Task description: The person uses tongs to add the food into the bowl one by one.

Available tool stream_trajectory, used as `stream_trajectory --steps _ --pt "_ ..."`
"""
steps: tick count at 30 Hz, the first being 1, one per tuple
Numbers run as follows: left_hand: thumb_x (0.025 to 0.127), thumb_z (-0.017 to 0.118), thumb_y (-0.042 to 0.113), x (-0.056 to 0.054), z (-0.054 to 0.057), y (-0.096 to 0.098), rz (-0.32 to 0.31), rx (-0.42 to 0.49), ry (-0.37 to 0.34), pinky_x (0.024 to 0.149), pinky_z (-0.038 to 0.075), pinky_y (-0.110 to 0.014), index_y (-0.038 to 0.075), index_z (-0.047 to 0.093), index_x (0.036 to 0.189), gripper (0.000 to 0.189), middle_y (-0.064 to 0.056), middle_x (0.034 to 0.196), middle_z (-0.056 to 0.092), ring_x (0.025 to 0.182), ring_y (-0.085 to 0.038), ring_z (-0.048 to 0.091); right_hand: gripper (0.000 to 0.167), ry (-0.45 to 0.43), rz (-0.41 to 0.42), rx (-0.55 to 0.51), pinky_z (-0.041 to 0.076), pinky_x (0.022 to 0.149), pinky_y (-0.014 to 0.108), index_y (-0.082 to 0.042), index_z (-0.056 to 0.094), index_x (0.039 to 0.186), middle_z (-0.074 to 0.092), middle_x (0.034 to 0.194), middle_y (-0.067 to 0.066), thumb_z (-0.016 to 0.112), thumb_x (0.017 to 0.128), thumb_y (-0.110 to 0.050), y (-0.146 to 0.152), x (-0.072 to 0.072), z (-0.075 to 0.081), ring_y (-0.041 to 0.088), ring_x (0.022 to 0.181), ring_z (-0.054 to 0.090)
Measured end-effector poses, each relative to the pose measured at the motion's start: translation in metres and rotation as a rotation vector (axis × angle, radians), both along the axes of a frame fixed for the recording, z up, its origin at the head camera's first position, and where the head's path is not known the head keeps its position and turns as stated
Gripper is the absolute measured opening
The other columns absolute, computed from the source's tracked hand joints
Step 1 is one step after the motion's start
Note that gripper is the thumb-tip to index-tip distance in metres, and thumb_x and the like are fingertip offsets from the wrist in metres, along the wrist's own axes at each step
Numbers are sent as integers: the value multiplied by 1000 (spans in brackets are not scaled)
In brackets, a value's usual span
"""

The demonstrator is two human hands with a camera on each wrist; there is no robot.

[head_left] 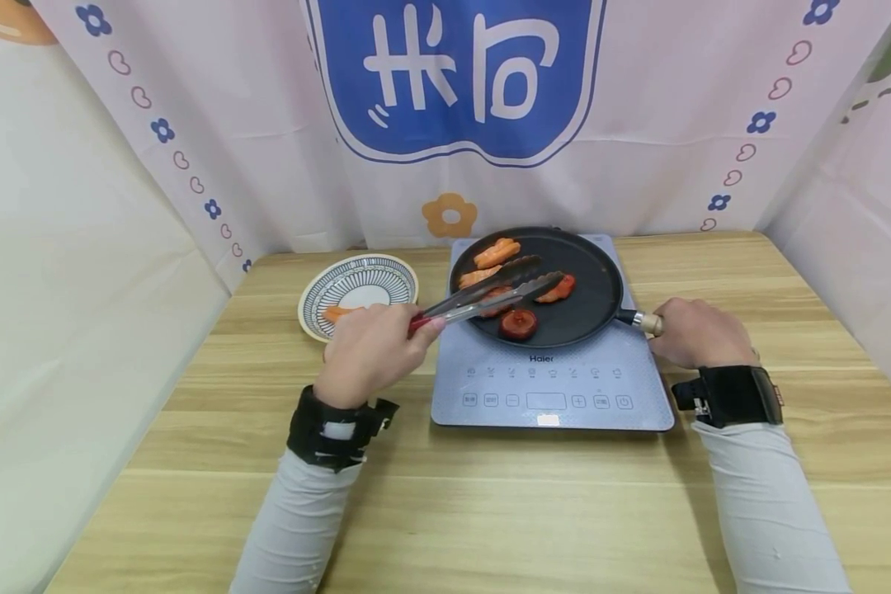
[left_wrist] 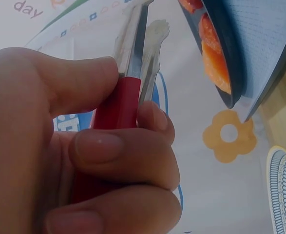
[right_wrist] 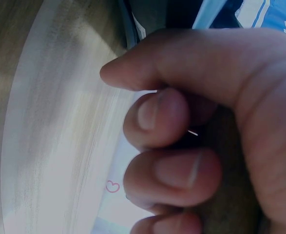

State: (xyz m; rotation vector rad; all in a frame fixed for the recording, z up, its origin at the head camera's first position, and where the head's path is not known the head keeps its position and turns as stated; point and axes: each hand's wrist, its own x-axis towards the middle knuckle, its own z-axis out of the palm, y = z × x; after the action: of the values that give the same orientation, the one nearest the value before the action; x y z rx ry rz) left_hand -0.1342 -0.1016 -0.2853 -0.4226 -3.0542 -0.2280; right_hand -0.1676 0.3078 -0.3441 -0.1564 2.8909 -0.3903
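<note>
My left hand (head_left: 377, 351) grips the red handles of metal tongs (head_left: 483, 307), thumb on one side and fingers curled round the other in the left wrist view. The tongs' dark tips are spread apart over a black frying pan (head_left: 579, 309). Several pieces of reddish-orange food lie in the pan, among them an orange piece (head_left: 497, 252), a red piece (head_left: 557, 289) by one tip and a dark red round piece (head_left: 518, 324) near the front rim. My right hand (head_left: 701, 332) holds the pan's handle (head_left: 649, 322), fingers wrapped round it; its palm side is partly hidden.
Under the pan sits a grey Haier induction cooker (head_left: 549, 412) with touch keys along its front. Left of it, a patterned plate (head_left: 367, 262) carries an orange piece of food (head_left: 337, 313), partly hidden by my left hand. A printed curtain (head_left: 386, 198) hangs behind the wooden table (head_left: 490, 511).
</note>
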Motion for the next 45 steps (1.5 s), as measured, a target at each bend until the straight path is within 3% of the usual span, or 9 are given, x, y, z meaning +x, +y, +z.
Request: stream_trajectory --steps 17,24,45 --pt "106 51 58 2 10 -17 48 35 1 55 35 -36 20 58 72 52 -1 67 52 59 -22 51 24 3 4 -2 36 56 36 -15 51 72 46 67 2 66 91 -12 0 0 0 23 64 50" --pt "106 50 60 3 13 -23 63 54 -7 53 33 -35 18 51 69 56 -1 67 49 59 -21 48 24 6 -3 -3 37 56 37 -14 51 72 46 67 2 66 91 -13 1 0 -1 24 64 50" --pt "105 50 59 6 23 -48 104 34 -72 56 34 -35 17 54 72 53 0 66 50 64 -21 52 25 31 15 -2 37 56 37 -15 49 71 48 67 3 65 90 -13 0 0 0 24 65 51"
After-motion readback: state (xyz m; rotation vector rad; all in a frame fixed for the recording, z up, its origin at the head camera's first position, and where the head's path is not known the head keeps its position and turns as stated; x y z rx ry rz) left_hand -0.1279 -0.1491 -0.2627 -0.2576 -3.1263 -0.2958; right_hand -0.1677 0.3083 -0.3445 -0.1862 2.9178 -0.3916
